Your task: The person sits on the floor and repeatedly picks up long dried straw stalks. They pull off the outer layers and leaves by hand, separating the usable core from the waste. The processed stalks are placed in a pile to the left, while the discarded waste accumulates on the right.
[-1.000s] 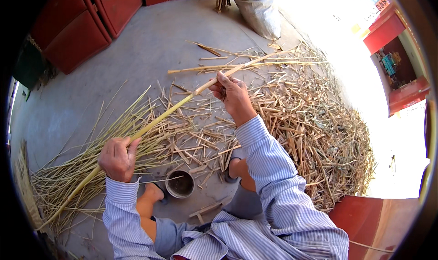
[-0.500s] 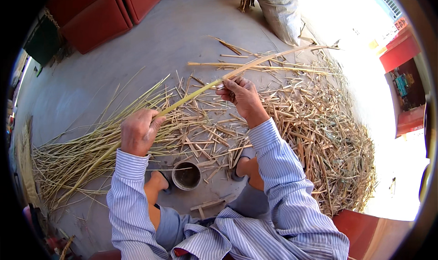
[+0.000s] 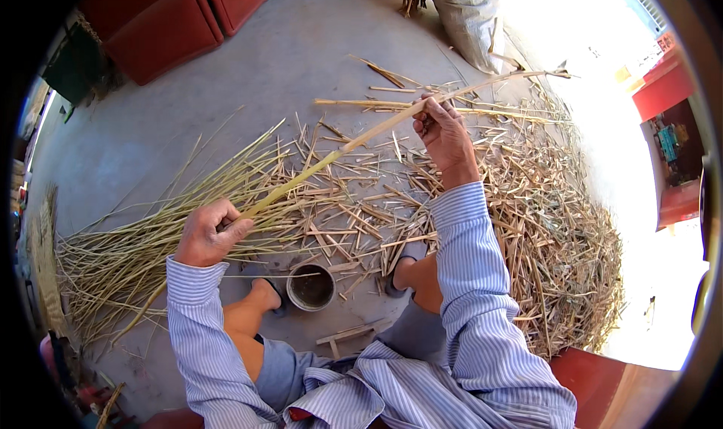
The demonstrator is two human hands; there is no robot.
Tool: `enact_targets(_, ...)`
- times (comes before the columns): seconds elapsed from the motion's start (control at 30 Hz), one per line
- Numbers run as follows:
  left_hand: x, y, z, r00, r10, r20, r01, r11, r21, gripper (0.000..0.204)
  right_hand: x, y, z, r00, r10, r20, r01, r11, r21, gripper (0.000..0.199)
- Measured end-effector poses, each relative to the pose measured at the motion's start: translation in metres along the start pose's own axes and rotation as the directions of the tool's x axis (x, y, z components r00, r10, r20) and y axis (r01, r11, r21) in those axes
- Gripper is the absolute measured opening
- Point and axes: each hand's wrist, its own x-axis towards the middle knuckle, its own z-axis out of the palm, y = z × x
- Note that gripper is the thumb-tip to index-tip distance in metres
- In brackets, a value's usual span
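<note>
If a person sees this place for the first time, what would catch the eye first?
Probably the long stalk, held slantwise across the middle by the left hand and the right hand. Next come the big heap of dry pieces at right and the spread of thin stems at left. A round bowl stands below the middle.

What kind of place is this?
Maybe a home courtyard or small workspace; I can't be sure. A long stalk is held above a grey floor, a big heap of dry strips lies on the right, and what looks like red furniture stands farther back.
</note>
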Motion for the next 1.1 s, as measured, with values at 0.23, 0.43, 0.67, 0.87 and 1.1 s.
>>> enact_targets(0.23,0.023,-0.011,0.023,0.988,0.109,-0.106,-0.105,0.994,0.040,0.030,-0.023,0.016,0.042,0.999,-0.033,-0.021,0.025,0.942,-0.335,0.028)
enact_targets(0.43,0.065,0.024,0.080,0.790,0.400,-0.465,-0.314,0.915,0.253,0.021,-0.041,0.033,0.077,0.990,-0.137,-0.018,0.118,0.908,-0.403,0.032)
enact_targets(0.67,0.066,0.020,0.077,0.940,-0.074,-0.334,-0.090,0.889,-0.449,0.025,-0.042,0.032,0.065,0.986,-0.156,-0.054,0.120,0.902,-0.415,0.031)
enact_targets(0.87,0.073,-0.001,0.022,0.707,0.104,-0.700,-0.090,0.994,0.056,0.044,-0.041,0.032,0.057,0.996,-0.028,-0.084,-0.005,0.927,-0.375,0.028)
enact_targets(1.1,0.064,0.033,0.066,0.954,0.286,-0.093,-0.263,0.942,0.207,0.047,-0.037,0.034,0.051,0.999,0.020,-0.044,-0.026,0.988,-0.155,0.023)
